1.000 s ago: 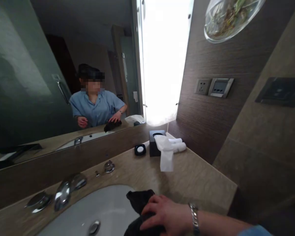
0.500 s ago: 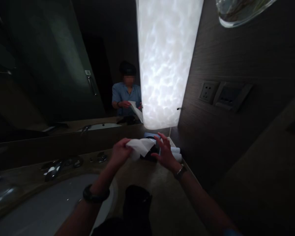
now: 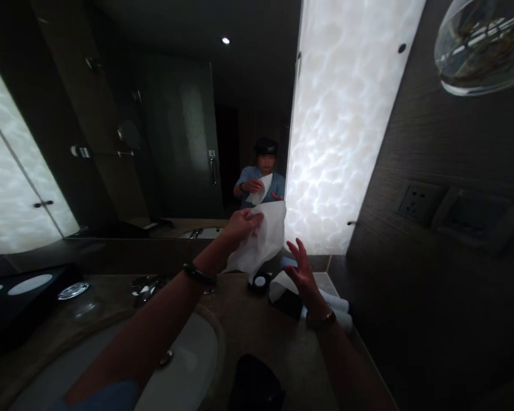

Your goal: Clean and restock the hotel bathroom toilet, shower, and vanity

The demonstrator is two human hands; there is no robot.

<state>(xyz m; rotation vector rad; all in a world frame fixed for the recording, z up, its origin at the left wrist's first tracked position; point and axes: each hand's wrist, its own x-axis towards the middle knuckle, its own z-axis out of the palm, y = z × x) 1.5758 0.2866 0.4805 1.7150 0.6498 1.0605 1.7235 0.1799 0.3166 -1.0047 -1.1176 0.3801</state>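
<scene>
My left hand (image 3: 241, 226) pinches a white tissue (image 3: 268, 237) by its upper left part, and the sheet hangs in front of the mirror, above the counter. To its right, my right hand (image 3: 302, 274) is raised with the fingers spread and nothing in them. Just below and behind that hand stands a dark tissue box (image 3: 286, 302), with another white tissue (image 3: 280, 285) sticking out of its top. The right wrist and hand partly cover the rolled white towels (image 3: 336, 302) beside the box.
A white sink (image 3: 188, 354) is set into the stone counter (image 3: 300, 354), with a chrome faucet (image 3: 148, 291) behind it. A black object (image 3: 257, 382) lies at the near edge. A lit panel (image 3: 329, 142) borders the mirror (image 3: 175, 131). Glass dish (image 3: 73, 290) and black tray (image 3: 21, 308) sit left.
The left hand has lifted the tissue up from near the box, and the sheet has opened out. My right hand stays by the box, spread. The view has tilted up and turned left.
</scene>
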